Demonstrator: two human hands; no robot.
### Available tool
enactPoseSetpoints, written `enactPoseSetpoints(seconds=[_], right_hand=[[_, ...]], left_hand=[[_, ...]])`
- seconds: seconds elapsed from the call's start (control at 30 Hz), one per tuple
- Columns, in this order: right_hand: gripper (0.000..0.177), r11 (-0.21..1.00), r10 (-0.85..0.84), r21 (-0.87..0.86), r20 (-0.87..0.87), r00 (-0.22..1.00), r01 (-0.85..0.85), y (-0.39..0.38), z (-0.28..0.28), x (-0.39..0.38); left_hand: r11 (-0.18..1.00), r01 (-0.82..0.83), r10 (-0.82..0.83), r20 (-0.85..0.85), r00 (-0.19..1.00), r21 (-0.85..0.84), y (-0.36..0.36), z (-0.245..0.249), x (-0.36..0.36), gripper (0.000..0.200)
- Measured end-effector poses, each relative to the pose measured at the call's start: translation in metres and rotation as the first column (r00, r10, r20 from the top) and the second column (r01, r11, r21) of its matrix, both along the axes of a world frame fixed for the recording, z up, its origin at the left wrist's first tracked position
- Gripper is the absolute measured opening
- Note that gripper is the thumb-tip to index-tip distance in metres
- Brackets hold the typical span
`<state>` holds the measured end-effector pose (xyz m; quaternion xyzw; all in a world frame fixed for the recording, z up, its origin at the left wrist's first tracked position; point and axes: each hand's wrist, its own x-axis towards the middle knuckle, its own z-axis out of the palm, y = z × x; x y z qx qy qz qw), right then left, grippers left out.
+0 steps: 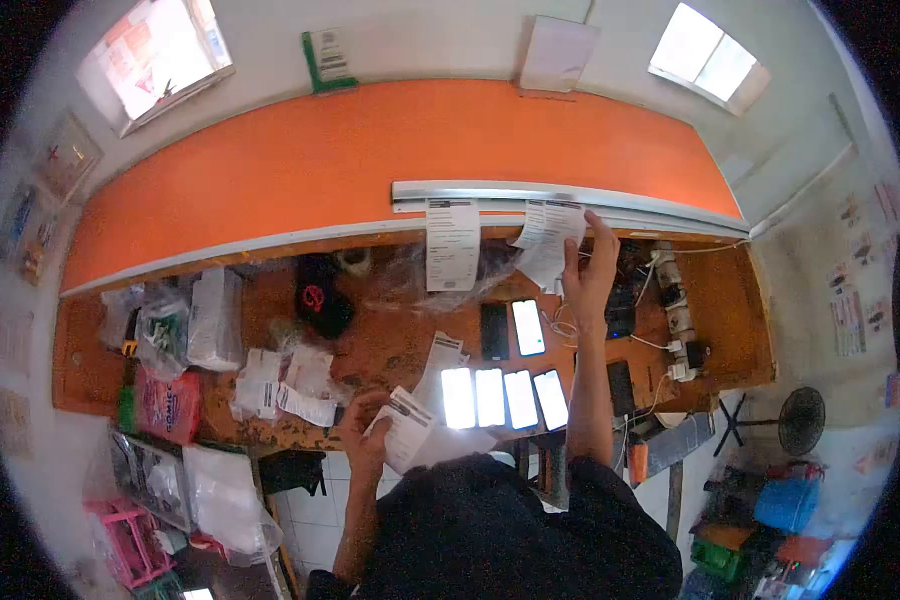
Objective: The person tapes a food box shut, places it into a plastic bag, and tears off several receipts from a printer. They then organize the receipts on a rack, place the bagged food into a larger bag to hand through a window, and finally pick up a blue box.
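My right hand [592, 270] is raised to the metal rail [570, 190] along the shelf edge, its thumb and fingers closed on the right side of a printed paper slip [550, 240]. To the left of it, another long printed slip [452, 245] hangs from the same rail. Low on the left, my left hand [364, 432] pinches a small bunch of printed slips [407, 428] above the desk's front edge. Between the hands, several phones with bright white screens [489, 398] lie in a row. Behind them are a lit phone [528, 327] and a dark phone [494, 331].
Plastic-wrapped packets with slips [288, 388] lie left on the wooden desk [390, 350]. Farther left are bagged boxes [214, 318] and a red bag [167, 405]. A power strip [677, 310] with cables runs along the right. An orange shelf top [390, 140] spans the back.
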<state>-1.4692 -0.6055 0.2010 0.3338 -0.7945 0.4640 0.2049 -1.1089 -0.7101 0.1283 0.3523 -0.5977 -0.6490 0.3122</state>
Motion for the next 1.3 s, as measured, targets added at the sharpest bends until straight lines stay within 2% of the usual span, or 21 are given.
enactPoseSetpoints(seconds=[0.03, 0.1, 0.13, 0.17, 0.23, 0.3, 0.33, 0.4, 0.5, 0.57, 0.6, 0.67, 0.73, 0.8, 0.9, 1.07, 1.1, 1.17, 1.23, 1.27, 1.3], right_hand=[[0.045, 0.962, 0.266, -0.118, 0.227, 0.937, -0.245, -0.002, -0.003, 0.021], [0.058, 0.644, 0.749, -0.343, 0.463, 0.473, -0.684, -0.015, -0.007, 0.080], [0.070, 0.613, 0.736, -0.197, 0.495, 0.462, -0.765, -0.025, -0.008, 0.122], [0.084, 0.468, 0.721, -0.342, 0.680, 0.129, -0.814, -0.029, -0.002, 0.153], [0.078, 0.407, 0.692, -0.199, 0.704, 0.158, -0.892, -0.044, -0.018, 0.168], [0.065, 0.443, 0.604, -0.151, 0.779, 0.169, -0.884, -0.049, -0.001, 0.155], [0.056, 0.478, 0.744, -0.309, 0.640, 0.192, -0.822, -0.054, -0.001, 0.152], [0.052, 0.610, 0.646, -0.207, 0.688, 0.329, -0.765, -0.041, 0.011, 0.123], [0.047, 0.794, 0.524, -0.157, 0.666, 0.531, -0.587, -0.026, 0.029, 0.096], [0.046, 0.781, 0.467, -0.034, 0.695, 0.547, -0.624, -0.016, 0.023, 0.079], [0.046, 0.767, 0.475, -0.030, 0.698, 0.536, -0.640, -0.014, 0.018, 0.077], [0.048, 0.727, 0.210, 0.480, 0.525, 0.825, -0.491, -0.011, 0.011, 0.082], [0.048, 0.711, 0.445, 0.487, 0.249, 0.860, -0.508, -0.032, 0.024, 0.125], [0.045, 0.604, 0.727, 0.401, 0.076, 0.682, -0.688, -0.055, 0.026, 0.183], [0.028, 0.108, 0.897, 0.276, 0.387, 0.213, -0.955, -0.084, -0.003, 0.220], [0.021, 0.285, 0.754, 0.304, 0.514, 0.409, -0.909, -0.088, -0.015, 0.188], [0.021, 0.297, 0.744, 0.364, 0.491, 0.453, -0.883, -0.087, -0.017, 0.176], [0.020, 0.276, 0.727, 0.363, 0.526, 0.441, -0.890, -0.085, -0.028, 0.165], [0.019, 0.266, 0.705, 0.367, 0.557, 0.440, -0.891, -0.085, -0.030, 0.165], [0.019, 0.225, 0.692, 0.398, 0.578, 0.433, -0.889, -0.088, -0.028, 0.171], [0.019, 0.180, 0.676, 0.429, 0.599, 0.428, -0.885, -0.090, -0.026, 0.178]], left_hand=[[1.000, -0.019, 0.019, -0.032, 0.999, 0.002, -0.002, 0.010, 0.000, 0.040], [0.986, 0.059, -0.065, -0.034, 0.997, -0.156, -0.009, 0.032, -0.003, 0.044], [0.945, 0.107, -0.118, -0.017, 0.993, -0.310, -0.012, 0.042, -0.007, 0.044], [0.926, 0.141, -0.134, 0.043, 0.990, -0.349, -0.015, 0.055, -0.008, 0.044], [0.910, 0.166, -0.131, 0.118, 0.984, -0.379, -0.022, 0.064, -0.006, 0.043], [0.989, 0.125, -0.135, -0.150, 0.979, -0.074, -0.027, 0.058, 0.000, 0.044], [0.991, 0.110, -0.120, -0.153, 0.981, -0.076, -0.029, 0.055, 0.011, 0.044], [0.893, 0.445, -0.430, 0.167, 0.887, -0.065, -0.036, 0.042, 0.041, 0.039], [0.878, 0.463, -0.359, 0.466, 0.808, -0.125, -0.056, 0.008, 0.090, 0.029], [0.949, 0.305, -0.314, 0.273, 0.909, 0.077, -0.065, 0.005, 0.116, 0.021], [0.953, 0.303, -0.277, 0.366, 0.888, -0.015, -0.069, 0.028, 0.119, 0.021], [0.933, 0.330, -0.256, 0.381, 0.888, -0.142, -0.076, 0.038, 0.121, 0.022], [0.834, 0.429, -0.236, 0.477, 0.846, -0.347, -0.081, 0.053, 0.121, 0.023], [0.826, 0.457, -0.286, 0.453, 0.844, -0.330, -0.081, 0.054, 0.115, 0.023], [0.813, 0.497, -0.379, 0.373, 0.847, -0.303, -0.084, 0.053, 0.109, 0.025], [0.737, 0.526, -0.165, 0.641, 0.749, -0.424, -0.115, 0.021, 0.175, 0.028], [0.808, 0.431, -0.190, 0.514, 0.836, -0.402, -0.121, 0.021, 0.193, 0.029], [0.959, 0.221, -0.278, 0.449, 0.849, 0.175, -0.138, 0.008, 0.229, 0.027], [0.959, 0.240, -0.050, 0.749, 0.661, -0.148, -0.147, -0.003, 0.252, 0.027], [0.958, 0.246, -0.055, 0.749, 0.660, -0.147, -0.146, -0.007, 0.252, 0.027], [0.871, 0.239, 0.198, 0.751, 0.631, -0.430, -0.137, -0.004, 0.241, 0.031]])
